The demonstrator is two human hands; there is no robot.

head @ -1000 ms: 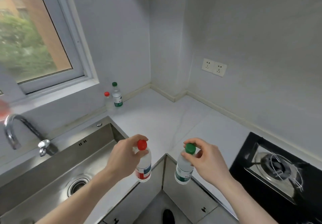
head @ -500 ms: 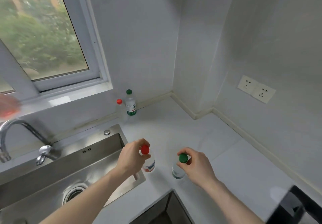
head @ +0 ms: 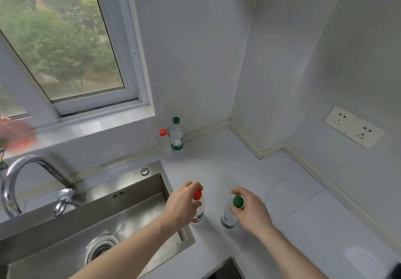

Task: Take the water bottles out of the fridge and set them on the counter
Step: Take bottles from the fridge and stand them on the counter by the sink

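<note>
On the counter (head: 249,166) beside the sink (head: 108,220), the red-capped bottle (head: 198,208) and the green-capped bottle (head: 230,214), carried in the air over the counter's edge a second ago, have been brought down to the white surface and appear to be standing upright on it. Each is still pinched at the neck, the red one by the left hand (head: 181,206), the green one by the right hand (head: 251,210). Release is judged to be what remains. Two more bottles (head: 172,137) stand against the wall under the window (head: 63,46); wall sockets (head: 353,125) are seen on the right.
</note>
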